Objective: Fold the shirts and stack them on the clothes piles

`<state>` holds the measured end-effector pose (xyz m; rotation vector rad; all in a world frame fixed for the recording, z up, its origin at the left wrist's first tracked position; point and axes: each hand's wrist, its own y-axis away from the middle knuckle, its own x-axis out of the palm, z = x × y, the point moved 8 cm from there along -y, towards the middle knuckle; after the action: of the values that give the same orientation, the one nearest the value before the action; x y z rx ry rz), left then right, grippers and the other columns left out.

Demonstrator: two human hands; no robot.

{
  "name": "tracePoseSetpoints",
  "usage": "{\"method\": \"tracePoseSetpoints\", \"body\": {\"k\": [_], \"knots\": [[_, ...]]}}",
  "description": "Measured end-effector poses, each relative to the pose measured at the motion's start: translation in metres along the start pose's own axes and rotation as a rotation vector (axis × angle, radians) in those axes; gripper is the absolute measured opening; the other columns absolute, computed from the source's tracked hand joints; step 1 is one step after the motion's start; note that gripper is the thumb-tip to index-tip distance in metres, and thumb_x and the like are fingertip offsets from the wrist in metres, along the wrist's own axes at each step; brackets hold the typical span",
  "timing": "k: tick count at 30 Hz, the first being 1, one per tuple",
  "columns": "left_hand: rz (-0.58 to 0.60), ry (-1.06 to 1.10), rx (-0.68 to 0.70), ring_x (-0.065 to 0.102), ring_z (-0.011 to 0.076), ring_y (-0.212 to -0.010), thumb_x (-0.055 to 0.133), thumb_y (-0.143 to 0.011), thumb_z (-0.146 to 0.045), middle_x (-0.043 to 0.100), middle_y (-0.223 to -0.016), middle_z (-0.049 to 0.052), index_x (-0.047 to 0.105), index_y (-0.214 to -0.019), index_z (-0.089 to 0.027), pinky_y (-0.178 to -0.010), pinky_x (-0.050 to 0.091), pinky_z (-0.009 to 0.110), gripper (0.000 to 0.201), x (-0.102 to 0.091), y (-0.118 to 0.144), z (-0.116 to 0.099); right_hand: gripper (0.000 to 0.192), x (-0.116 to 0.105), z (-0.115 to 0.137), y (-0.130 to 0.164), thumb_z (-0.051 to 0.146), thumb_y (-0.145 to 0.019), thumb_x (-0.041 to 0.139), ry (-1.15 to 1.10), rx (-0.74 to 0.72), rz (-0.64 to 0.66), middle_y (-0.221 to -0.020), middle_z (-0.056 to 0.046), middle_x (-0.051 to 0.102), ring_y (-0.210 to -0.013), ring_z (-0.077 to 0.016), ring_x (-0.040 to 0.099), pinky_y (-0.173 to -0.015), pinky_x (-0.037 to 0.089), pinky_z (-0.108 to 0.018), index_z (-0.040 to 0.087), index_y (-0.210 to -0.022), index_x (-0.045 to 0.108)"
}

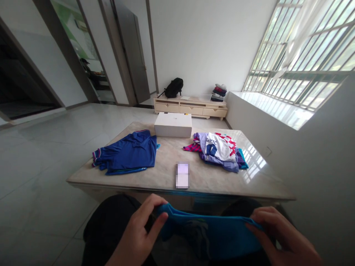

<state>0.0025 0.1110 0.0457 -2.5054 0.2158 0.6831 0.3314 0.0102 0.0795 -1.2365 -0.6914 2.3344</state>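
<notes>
Nearest the camera, a bright blue fabric garment with a dark printed patch (210, 236) is being stretched across the person's lap, below the near edge of the table. The left hand (141, 229) is pinching its upper left edge, thumb over the cloth and fingers curled behind it. The right hand (280, 236) is gripping the upper right edge, fingers closed over the hem. Both hands are shut on the cloth, holding the top edge taut between them.

Beyond the hands, a pale marble-topped table (166, 173) is carrying the rest of the laundry. On its left, a dark blue garment with striped cuffs (127, 153) is lying flattened and looking already folded. On its right, a loose heap of mixed clothes in white, purple, red check and teal (219, 151) is sitting unfolded (several pieces at least, though the exact count cannot be told). A white rectangular box (173, 125) is resting at the far edge, and a small blurred flat object (182, 175) is lying near the middle.

Judging from this layout, the folding appears to be at an early stage: one piece seems done, one is in hand and not yet laid out, and the heap is waiting.

Further off, a low cream cabinet (191, 107) is standing against the far wall, bearing a black backpack (173, 88).
</notes>
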Motion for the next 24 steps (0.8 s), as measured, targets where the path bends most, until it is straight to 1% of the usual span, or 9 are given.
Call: {"method": "tracePoseSetpoints", "body": {"k": [3, 6, 9, 11, 15, 18, 21, 24], "knots": [[-0.023, -0.014, 0.148, 0.073, 0.0127, -0.08, 0.074, -0.095, -0.039, 0.073, -0.089, -0.003, 0.069, -0.098, -0.027, -0.077, 0.055, 0.014, 0.014, -0.009, 0.004, -0.014, 0.023, -0.007, -0.003, -0.001, 0.048, -0.093, 0.071, -0.026, -0.038, -0.008, -0.09, 0.001, 0.074, -0.073, -0.0129, 0.075, -0.07, 0.057, -0.01, 0.026, -0.091, 0.068], [-0.038, -0.034, 0.169, 0.072, 0.0107, -0.074, 0.072, -0.097, -0.035, 0.073, -0.083, -0.005, 0.07, -0.091, -0.026, -0.074, 0.055, 0.012, 0.011, -0.015, 0.005, -0.016, 0.024, -0.01, 0.0, -0.003, 0.048, -0.092, 0.073, -0.051, -0.097, -0.003, -0.087, 0.0, 0.074, -0.07, -0.0132, 0.076, -0.069, 0.058, -0.01, 0.025, -0.089, 0.068], [-0.034, -0.039, 0.145, 0.073, 0.01, -0.072, 0.07, -0.098, -0.032, 0.075, -0.081, -0.006, 0.073, -0.089, -0.027, -0.071, 0.055, 0.011, 0.01, -0.016, 0.004, -0.012, 0.019, -0.007, 0.007, -0.004, 0.042, -0.09, 0.077, -0.062, -0.196, 0.026, -0.086, -0.001, 0.075, -0.067, -0.0138, 0.076, -0.066, 0.059, -0.011, 0.025, -0.091, 0.068], [-0.042, -0.041, 0.122, 0.075, 0.0099, -0.073, 0.069, -0.098, -0.029, 0.077, -0.082, -0.006, 0.075, -0.091, -0.028, -0.072, 0.055, 0.01, 0.009, -0.017, 0.005, -0.01, 0.018, -0.005, 0.01, -0.004, 0.039, -0.09, 0.078, -0.055, -0.226, 0.024, -0.086, -0.001, 0.076, -0.066, -0.0141, 0.076, -0.065, 0.059, -0.011, 0.024, -0.093, 0.069], [-0.049, -0.065, 0.067, 0.078, 0.0113, -0.077, 0.067, -0.096, -0.027, 0.081, -0.087, -0.007, 0.078, -0.097, -0.03, -0.076, 0.058, 0.009, 0.011, -0.018, 0.008, -0.005, 0.018, -0.005, 0.012, -0.004, 0.041, -0.092, 0.075, -0.023, -0.191, -0.007, -0.086, -0.001, 0.076, -0.065, -0.0142, 0.075, -0.063, 0.059, -0.012, 0.025, -0.094, 0.068], [-0.049, -0.082, -0.018, 0.08, 0.0129, -0.078, 0.066, -0.096, -0.03, 0.083, -0.089, -0.006, 0.079, -0.098, -0.03, -0.076, 0.059, 0.01, 0.013, -0.017, 0.011, 0.001, 0.019, -0.003, 0.017, -0.007, 0.043, -0.092, 0.075, -0.023, -0.181, -0.002, -0.084, 0.0, 0.075, -0.063, -0.014, 0.074, -0.06, 0.059, -0.013, 0.025, -0.091, 0.068], [-0.045, -0.086, -0.109, 0.08, 0.0141, -0.077, 0.063, -0.098, -0.036, 0.082, -0.088, -0.005, 0.079, -0.098, -0.03, -0.075, 0.06, 0.012, 0.017, -0.015, 0.012, 0.005, 0.022, -0.002, 0.019, -0.009, 0.046, -0.092, 0.075, -0.037, -0.159, -0.023, -0.085, 0.0, 0.076, -0.065, -0.0145, 0.075, -0.06, 0.059, -0.012, 0.025, -0.089, 0.069], [-0.049, -0.108, -0.133, 0.08, 0.0172, -0.084, 0.069, -0.093, -0.048, 0.084, -0.098, -0.003, 0.079, -0.107, -0.032, -0.082, 0.062, 0.017, 0.024, -0.016, 0.011, 0.003, 0.024, -0.005, 0.011, -0.008, 0.049, -0.09, 0.075, -0.06, -0.094, -0.064, -0.087, -0.001, 0.076, -0.068, -0.0154, 0.076, -0.062, 0.06, -0.013, 0.025, -0.088, 0.071]]}}
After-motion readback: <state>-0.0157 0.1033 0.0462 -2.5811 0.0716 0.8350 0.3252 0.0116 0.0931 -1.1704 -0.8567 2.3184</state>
